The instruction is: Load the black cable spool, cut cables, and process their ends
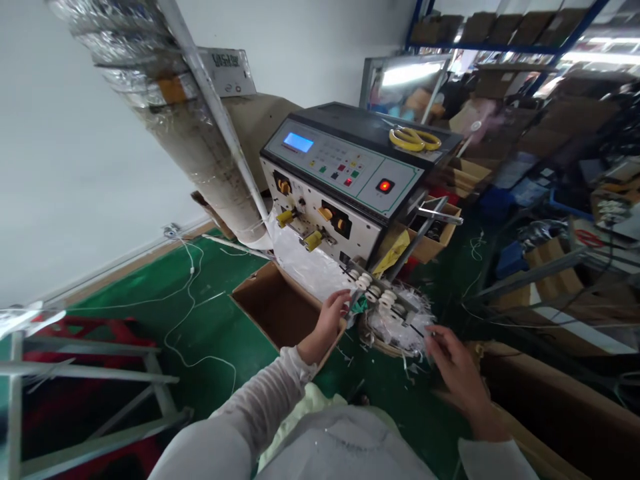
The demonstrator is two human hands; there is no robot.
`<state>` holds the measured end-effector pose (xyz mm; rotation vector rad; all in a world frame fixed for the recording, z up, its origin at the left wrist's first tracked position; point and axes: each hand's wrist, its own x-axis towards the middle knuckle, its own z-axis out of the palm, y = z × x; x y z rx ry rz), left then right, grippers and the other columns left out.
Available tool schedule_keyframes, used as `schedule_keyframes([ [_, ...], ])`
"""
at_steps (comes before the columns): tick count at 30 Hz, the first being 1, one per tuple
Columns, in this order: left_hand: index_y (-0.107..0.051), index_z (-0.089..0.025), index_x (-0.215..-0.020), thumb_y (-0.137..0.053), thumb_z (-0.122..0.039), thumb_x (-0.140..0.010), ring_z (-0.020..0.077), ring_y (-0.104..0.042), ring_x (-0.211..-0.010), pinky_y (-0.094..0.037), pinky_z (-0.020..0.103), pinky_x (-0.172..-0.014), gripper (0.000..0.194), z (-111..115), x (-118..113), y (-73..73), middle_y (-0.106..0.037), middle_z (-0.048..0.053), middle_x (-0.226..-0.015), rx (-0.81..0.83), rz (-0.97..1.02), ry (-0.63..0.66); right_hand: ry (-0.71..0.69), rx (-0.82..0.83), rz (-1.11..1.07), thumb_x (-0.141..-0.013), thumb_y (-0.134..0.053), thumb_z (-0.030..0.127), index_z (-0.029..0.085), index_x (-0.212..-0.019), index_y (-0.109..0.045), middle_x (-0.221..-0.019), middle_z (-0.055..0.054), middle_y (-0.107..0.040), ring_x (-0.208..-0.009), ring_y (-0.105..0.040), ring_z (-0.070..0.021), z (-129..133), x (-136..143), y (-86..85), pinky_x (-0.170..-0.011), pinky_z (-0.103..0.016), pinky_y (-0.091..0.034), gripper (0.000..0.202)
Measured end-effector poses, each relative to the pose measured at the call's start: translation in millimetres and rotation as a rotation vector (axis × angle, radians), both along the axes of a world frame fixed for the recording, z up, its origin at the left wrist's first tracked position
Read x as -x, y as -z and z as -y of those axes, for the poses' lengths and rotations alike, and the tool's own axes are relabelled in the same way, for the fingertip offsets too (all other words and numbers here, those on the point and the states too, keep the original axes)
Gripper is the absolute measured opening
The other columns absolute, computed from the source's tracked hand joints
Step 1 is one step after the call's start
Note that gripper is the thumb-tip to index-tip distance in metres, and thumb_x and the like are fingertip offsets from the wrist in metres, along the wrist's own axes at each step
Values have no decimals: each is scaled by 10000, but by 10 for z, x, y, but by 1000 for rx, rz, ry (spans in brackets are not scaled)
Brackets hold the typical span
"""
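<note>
A machine [325, 173] with a lit blue display and a glowing red switch stands in front. White rollers [373, 291] sit on a bracket at its lower right side. My left hand [330, 323] is beside the rollers, fingers closed together near a small greyish piece that is too blurred to name. To the right of the rollers, my right hand [450, 353] pinches the end of a thin dark wire [417, 329] leading toward them. Yellow-handled scissors [414, 139] lie on top of the machine.
An open cardboard box [270, 303] sits below the machine. Under the rollers is a container of white scraps [400, 327]. A wrapped pipe [200, 147] rises at the left. Metal frames [90, 347] stand at the lower left, and a large carton [565, 393] at the right.
</note>
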<state>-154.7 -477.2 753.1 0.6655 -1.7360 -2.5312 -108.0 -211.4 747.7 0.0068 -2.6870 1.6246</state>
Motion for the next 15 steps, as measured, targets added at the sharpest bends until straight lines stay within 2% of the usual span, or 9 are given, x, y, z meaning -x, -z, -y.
schedule_keyframes([
  [4,-738,-175,-942,-729,-446,-640,79,-458,-610,-372,243,-641,407,219,277,-110,-619,23,-809,50,-96,-113,73,-31,-139,-866,-459,463,207,-1114,-539,-854,-48,-647,-784,-629,-202,222,149,10,-742,-339,-512,365],
  [7,-739,-143,-795,-774,-436,-587,67,-406,-569,-330,236,-591,361,278,497,-215,-534,-14,-675,8,-85,-115,137,-43,-221,-853,-449,410,198,-1141,-520,-989,-77,-608,-872,-610,-210,351,211,80,-818,-368,-494,364],
  [10,-717,-120,-705,-798,-407,-536,53,-340,-518,-258,234,-527,342,304,624,-268,-419,-52,-578,-82,-63,-87,151,-9,-157,-834,-472,405,194,-1202,-496,-1035,-81,-589,-843,-599,-204,381,202,142,-769,-348,-499,424],
  [15,-704,-129,-791,-752,-408,-574,40,-288,-488,-222,229,-499,357,415,708,-286,-374,-70,-581,-205,-84,-132,157,80,39,-769,-576,501,200,-1182,-502,-954,-62,-622,-736,-607,-197,225,87,239,-682,-329,-519,516],
])
